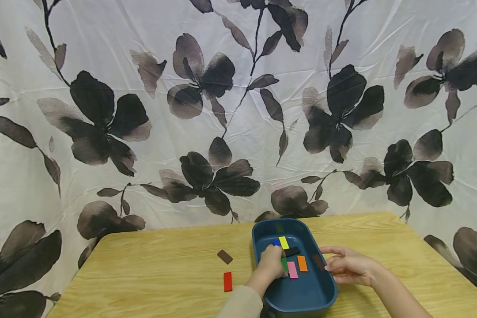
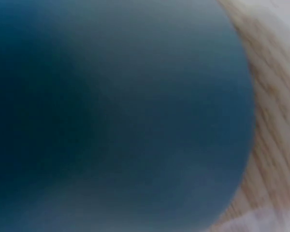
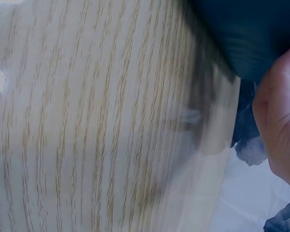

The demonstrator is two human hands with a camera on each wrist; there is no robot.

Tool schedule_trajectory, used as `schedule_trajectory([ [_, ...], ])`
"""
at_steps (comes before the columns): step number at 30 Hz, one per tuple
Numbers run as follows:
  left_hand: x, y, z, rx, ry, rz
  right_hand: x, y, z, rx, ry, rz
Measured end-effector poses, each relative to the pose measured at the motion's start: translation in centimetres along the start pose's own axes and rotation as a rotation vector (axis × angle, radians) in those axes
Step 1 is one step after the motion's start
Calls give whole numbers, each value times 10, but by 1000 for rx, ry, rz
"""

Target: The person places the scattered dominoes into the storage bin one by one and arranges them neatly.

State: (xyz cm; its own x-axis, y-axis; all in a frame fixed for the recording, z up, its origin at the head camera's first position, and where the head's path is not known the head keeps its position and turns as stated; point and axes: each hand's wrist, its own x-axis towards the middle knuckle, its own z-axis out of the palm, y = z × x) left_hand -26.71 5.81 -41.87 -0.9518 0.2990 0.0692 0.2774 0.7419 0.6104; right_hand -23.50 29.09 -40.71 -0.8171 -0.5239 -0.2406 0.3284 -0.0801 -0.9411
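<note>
My left hand [image 1: 271, 263] reaches into a dark blue tray [image 1: 280, 304] and pinches a flat green block [image 1: 284, 264] between thumb and fingers. Around it in the tray lie flat blocks: pink [image 1: 293, 270], orange [image 1: 302, 263], black [image 1: 292, 251], yellow [image 1: 284, 242] and a blue one [image 1: 276, 243], partly hidden behind the hand. My right hand [image 1: 351, 267] is at the tray's right side, its fairly straight fingertips against the outer wall near the rim. In the right wrist view, this hand [image 3: 280, 106] overlaps the tray's side. The left wrist view shows mostly the blurred tray wall [image 2: 183, 121].
On the wooden table [image 1: 163, 265], left of the tray, lie a brown block [image 1: 225, 256] and a red block [image 1: 228, 282]. A white cloth with dark flowers [image 1: 262, 123] hangs behind the table's far edge.
</note>
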Motion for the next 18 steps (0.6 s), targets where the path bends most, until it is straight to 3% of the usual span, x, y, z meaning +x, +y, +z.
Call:
schedule_trajectory([
  [13,0,0,-5,-12,-3,28,2,-2,3,-1,-2,8],
  [18,1,1,-14,-64,-21,97,0,-1,3,-3,10,13],
])
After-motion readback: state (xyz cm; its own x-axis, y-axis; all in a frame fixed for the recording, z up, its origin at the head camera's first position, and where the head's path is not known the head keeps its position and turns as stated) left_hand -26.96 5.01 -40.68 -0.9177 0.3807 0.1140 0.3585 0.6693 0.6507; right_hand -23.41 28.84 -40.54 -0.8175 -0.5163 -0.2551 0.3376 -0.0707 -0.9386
